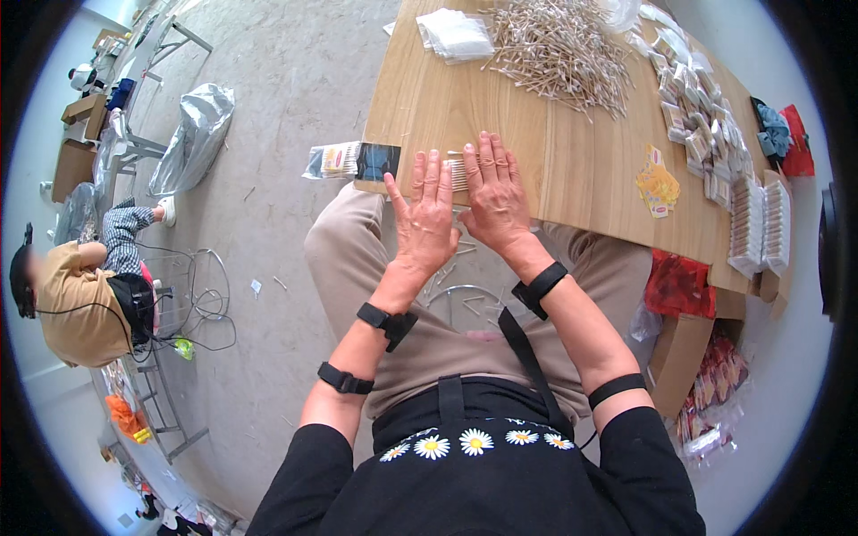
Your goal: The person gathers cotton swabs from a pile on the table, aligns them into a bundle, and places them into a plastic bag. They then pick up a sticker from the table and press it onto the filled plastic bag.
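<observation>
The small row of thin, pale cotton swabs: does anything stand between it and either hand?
Nothing visible does. The bare left hand and bare right hand flank the swab row directly; the large, loose swab heap lies farther back on the light-brown wooden table.

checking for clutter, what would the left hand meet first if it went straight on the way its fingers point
Across the wooden tabletop, the left hand would probably meet the clear plastic bags first, though its height is hard to judge.
</observation>
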Available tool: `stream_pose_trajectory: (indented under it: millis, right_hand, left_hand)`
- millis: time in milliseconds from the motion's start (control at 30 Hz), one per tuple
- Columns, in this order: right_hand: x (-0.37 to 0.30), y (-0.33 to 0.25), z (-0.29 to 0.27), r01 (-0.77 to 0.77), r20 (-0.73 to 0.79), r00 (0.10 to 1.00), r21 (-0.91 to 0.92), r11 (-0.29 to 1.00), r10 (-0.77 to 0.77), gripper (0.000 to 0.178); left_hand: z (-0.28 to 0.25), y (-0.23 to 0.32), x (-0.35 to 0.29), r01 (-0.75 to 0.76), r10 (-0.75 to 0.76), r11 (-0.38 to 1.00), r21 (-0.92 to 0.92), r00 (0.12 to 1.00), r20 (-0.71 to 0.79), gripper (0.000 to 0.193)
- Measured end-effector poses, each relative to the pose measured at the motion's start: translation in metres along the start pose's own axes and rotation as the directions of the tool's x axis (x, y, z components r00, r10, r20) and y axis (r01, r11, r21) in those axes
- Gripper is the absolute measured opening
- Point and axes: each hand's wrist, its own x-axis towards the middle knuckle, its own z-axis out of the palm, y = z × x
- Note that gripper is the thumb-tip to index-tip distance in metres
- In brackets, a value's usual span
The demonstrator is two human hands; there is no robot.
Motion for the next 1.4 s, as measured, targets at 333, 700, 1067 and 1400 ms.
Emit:
stream_pose_trajectory:
  millis: [333, 700, 1067, 1400]
  right_hand:
    - [-0.004, 0.008, -0.014, 0.106, 0.118, 0.986, 0.096, 0.99, -0.118, 0.113]
    - [-0.002, -0.001, -0.001, 0.066, 0.047, 0.997, 0.014, 0.998, -0.067, 0.101]
    - [-0.003, 0.001, 0.004, 0.083, 0.036, 0.996, -0.032, 0.996, -0.081, 0.1]
    - [-0.028, -0.001, -0.006, -0.297, 0.066, 0.951, -0.081, 0.951, 0.302, 0.118]
  left_hand:
    - [0.022, -0.002, 0.001, 0.016, -0.01, 0.993, 0.118, 0.999, -0.049, 0.12]
    - [0.029, 0.001, 0.008, 0.067, -0.059, 0.995, 0.072, 0.992, -0.108, 0.116]
    - [0.035, 0.003, 0.015, -0.022, 0.054, 0.984, 0.176, 0.983, -0.175, 0.107]
    - [0.031, 0.007, 0.016, -0.006, 0.027, 0.991, 0.137, 0.988, -0.151, 0.095]
